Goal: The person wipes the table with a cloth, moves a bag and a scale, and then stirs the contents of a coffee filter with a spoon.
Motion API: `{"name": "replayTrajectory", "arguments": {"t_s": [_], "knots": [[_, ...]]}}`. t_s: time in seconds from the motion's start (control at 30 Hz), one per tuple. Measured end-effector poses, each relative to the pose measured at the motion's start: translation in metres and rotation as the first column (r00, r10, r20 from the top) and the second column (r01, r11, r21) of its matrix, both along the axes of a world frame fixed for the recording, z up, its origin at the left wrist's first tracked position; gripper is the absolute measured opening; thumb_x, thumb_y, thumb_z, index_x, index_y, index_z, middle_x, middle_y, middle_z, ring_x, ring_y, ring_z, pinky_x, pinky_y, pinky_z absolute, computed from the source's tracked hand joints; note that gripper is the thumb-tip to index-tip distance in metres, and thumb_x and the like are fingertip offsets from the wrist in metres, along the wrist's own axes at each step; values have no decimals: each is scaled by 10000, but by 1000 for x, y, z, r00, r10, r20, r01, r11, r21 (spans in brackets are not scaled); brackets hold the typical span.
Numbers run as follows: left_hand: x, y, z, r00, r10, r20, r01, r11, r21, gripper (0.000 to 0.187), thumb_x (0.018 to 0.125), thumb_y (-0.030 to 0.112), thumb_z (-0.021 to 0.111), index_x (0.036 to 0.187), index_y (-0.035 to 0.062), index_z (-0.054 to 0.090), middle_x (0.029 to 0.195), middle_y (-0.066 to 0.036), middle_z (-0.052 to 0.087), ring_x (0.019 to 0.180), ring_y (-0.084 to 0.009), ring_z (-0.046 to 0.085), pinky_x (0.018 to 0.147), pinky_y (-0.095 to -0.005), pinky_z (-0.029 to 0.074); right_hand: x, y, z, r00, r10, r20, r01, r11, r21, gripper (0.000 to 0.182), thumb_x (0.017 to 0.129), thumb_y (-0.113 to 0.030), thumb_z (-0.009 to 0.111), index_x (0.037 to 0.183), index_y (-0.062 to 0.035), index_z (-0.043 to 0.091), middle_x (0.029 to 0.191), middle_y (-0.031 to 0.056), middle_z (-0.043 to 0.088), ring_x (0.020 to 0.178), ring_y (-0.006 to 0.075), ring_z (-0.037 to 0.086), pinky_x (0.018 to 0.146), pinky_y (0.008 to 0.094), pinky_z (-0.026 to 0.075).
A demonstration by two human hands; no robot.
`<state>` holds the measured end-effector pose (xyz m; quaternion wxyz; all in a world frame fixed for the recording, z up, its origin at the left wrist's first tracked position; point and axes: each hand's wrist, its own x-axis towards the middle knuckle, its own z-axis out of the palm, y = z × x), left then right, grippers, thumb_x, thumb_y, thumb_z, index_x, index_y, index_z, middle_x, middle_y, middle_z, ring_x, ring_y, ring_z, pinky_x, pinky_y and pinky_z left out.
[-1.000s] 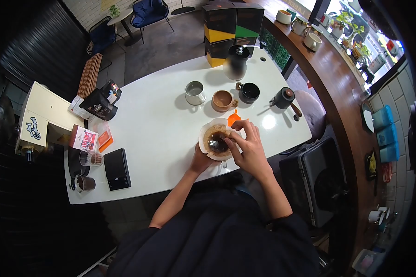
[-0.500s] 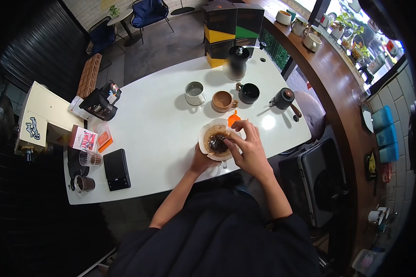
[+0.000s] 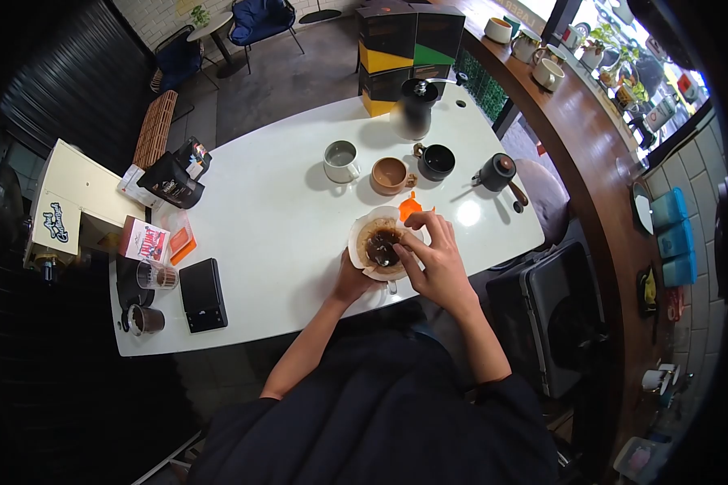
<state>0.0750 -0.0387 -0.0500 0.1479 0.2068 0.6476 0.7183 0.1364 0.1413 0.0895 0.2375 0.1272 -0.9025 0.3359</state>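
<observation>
A coffee dripper lined with a white paper filter (image 3: pixel 357 229) stands near the front edge of the table, with dark wet coffee (image 3: pixel 382 247) inside. My left hand (image 3: pixel 353 277) curls round its left side, fingers partly hidden beneath. A clear handle (image 3: pixel 392 287) sticks out toward me. Over the filter's right rim, my right hand (image 3: pixel 438 265) has thumb and fingers pinched together just above the coffee; what they hold is too small to make out. Just beyond that hand lies an orange plastic piece (image 3: pixel 409 207), partly covered.
Behind the dripper stand a grey mug (image 3: pixel 341 162), brown cup (image 3: pixel 390 175), black cup (image 3: pixel 437 162) and kettle (image 3: pixel 497 172). Farther back are a crank grinder (image 3: pixel 416 91) and boxes (image 3: pixel 387 36). A black scale (image 3: pixel 203 296), two clear cups and coffee bags occupy the white table's (image 3: pixel 275 218) left side.
Both hands stay at the dripper in nearly the same pose. The dark coffee surface in the filter looks slightly different; otherwise the view has only shifted a little.
</observation>
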Motion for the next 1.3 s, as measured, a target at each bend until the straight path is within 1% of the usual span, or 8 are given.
{"name": "replayTrajectory", "arguments": {"t_s": [0.3, 0.4, 0.47, 0.6, 1.0, 1.1, 1.2, 1.3], "knots": [[0, 2, 0, 1000, 6, 4, -6, 1000, 29, 776, 688, 26, 942, 1372, 27, 577, 1300, -79, 690, 1145, -185, 690, 1014, -372, 577, -2, 2, 0, 999, 38, 11, -39, 998, 48, 130, 924, -142, 733, 981, -32, 694, 1178, 125, 578, 1145, 312, 558, 983, 461, 420], [0, 3, 3, 1000, 2, 18, -3, 999, 38, 767, 699, 31, 941, 1374, 28, 577, 1300, -80, 691, 1149, -188, 691, 1017, -372, 576, -2, 1, 0, 995, 73, 65, -68, 995, -70, 127, 924, -140, 732, 983, -34, 697, 1183, 125, 582, 1148, 314, 557, 989, 470, 417], [0, 3, 7, 1000, 7, 0, -7, 999, 38, 762, 704, 33, 940, 1374, 27, 577, 1298, -80, 693, 1150, -187, 692, 1017, -371, 576, -3, 1, 2, 1000, 11, 7, -12, 1000, 25, 126, 924, -137, 731, 983, -31, 696, 1175, 122, 578, 1144, 309, 557, 990, 459, 418], [1, 4, 9, 1000, 9, 5, -9, 999, 49, 753, 712, 49, 942, 1372, 28, 580, 1293, -80, 698, 1140, -185, 696, 1008, -369, 579, -4, 0, 0, 995, 86, 46, -84, 996, -42, 124, 923, -134, 730, 979, -29, 696, 1172, 122, 579, 1133, 307, 561, 989, 455, 418], [-1, 4, 2, 998, 30, -46, -30, 1000, 10, 743, 698, 79, 954, 1346, 36, 593, 1281, -84, 695, 1134, -182, 689, 997, -363, 575, -3, 1, 2, 998, 53, 46, -54, 998, 38, 122, 920, -134, 732, 974, -30, 699, 1192, 119, 584, 1133, 306, 566, 1013, 450, 408], [0, 2, -1, 999, 47, 18, -47, 999, 2, 749, 683, 74, 960, 1337, 35, 596, 1271, -85, 701, 1124, -184, 694, 993, -365, 577, -3, -1, 1, 996, 74, 47, -71, 996, -63, 119, 923, -135, 728, 973, -30, 702, 1198, 119, 581, 1136, 309, 565, 1015, 454, 409], [-1, 3, -3, 999, 49, -20, -49, 999, 12, 758, 665, 75, 968, 1327, 33, 599, 1260, -84, 707, 1116, -184, 698, 987, -364, 580, -4, -1, 2, 1000, 3, -18, -2, 998, 61, 117, 923, -131, 727, 983, -34, 705, 1200, 119, 580, 1134, 306, 566, 1012, 451, 413], [-1, 3, -6, 999, 42, 8, -42, 999, 14, 770, 654, 72, 972, 1327, 31, 600, 1254, -83, 711, 1113, -185, 700, 985, -365, 581, -4, -1, 0, 994, 100, 51, -96, 993, -65, 114, 923, -128, 726, 986, -36, 700, 1185, 120, 580, 1130, 298, 566, 1010, 447, 413]]}}
